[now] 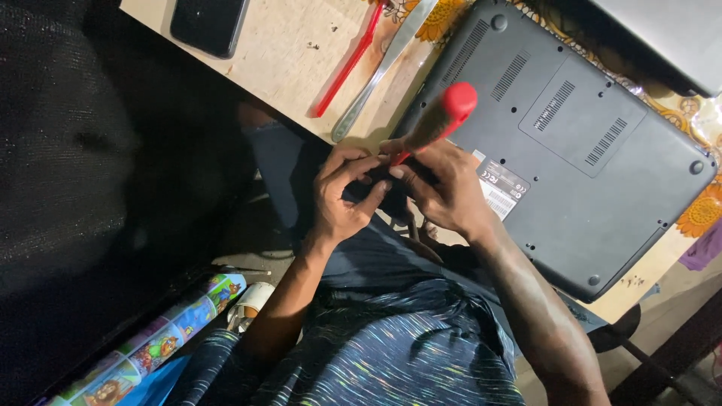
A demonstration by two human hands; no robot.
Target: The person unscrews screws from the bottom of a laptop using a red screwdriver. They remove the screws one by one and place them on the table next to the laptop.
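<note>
The right hand [451, 197] is pressed together around a red-handled screwdriver [442, 119], whose tip meets the near left corner of an upturned dark grey laptop [571, 158] on the table [286, 53]. The left hand [342, 197] pinches that same laptop corner, fingers curled beside the right hand. Farther left on the table lie a red tool [347, 64], a metal tool [380, 71] and a black phone [209, 24].
</note>
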